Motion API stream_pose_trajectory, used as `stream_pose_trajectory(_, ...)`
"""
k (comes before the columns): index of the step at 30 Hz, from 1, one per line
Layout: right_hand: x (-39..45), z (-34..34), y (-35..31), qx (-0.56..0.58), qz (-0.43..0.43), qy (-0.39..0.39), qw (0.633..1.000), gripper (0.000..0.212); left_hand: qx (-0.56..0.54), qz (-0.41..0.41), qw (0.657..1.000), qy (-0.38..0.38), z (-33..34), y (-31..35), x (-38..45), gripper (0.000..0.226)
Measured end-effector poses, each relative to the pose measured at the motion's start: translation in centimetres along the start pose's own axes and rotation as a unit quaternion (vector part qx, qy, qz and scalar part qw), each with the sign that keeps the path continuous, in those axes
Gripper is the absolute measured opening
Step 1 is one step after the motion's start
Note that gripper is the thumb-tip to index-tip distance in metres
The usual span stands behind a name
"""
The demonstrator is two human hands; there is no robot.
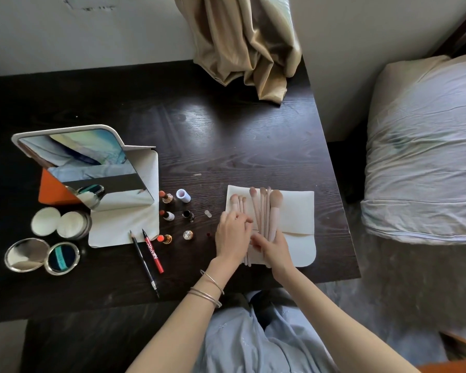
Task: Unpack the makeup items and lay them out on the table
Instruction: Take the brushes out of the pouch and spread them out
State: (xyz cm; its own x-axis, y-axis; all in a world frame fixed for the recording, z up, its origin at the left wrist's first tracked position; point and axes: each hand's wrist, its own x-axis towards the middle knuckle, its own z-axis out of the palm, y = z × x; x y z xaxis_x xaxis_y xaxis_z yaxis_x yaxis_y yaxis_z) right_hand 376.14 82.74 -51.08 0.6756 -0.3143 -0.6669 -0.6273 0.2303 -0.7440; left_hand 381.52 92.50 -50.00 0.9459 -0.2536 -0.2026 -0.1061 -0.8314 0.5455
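Your left hand (230,234) lies relaxed on the brushes (264,211); your right hand (273,249) grasps their handles. Bare table (226,135) opens toward twelve o'clock; its edge runs near at three.

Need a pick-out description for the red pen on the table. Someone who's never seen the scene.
Start at the standing mirror on the left of the dark table. Just below the cream cloth under it, two slim pens lie side by side. The red pen is the right, shorter one, with white lettering; its neighbour, the black pencil, is longer.
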Motion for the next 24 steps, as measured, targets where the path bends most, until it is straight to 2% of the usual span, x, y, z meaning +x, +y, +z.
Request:
stream_pose_trajectory(3,-0.6,-0.2,-0.3,0.065,-0.005,-0.042,0.997,0.034,-0.119,-0.075,0.987,-0.082,0.1,1.0,0.2,0.025)
stream_pose_trajectory(6,-0.9,-0.8,-0.1,0.103,0.008,-0.045,0.994,0.026,-0.185,-0.138,0.967,-0.113,0.2,1.5,0.1,0.024)
stream_pose_trajectory(13,-0.4,-0.6,0.8,0.034,0.039,0.027,0.998,0.033,-0.092,-0.163,0.975,-0.120,0.3,1.9,0.4,0.021)
stream_pose_trajectory(18,-0.2,-0.4,0.8,-0.020,0.052,0.086,0.995,0.017,-0.041,-0.184,0.974,-0.127,0.1,2.1,1.0,0.019)
stream_pose_trajectory(24,0.1,-0.6,0.4,-0.066,0.047,0.102,0.991,0.015,-0.014,-0.167,0.979,-0.117,0.1,1.7,1.0,0.014)
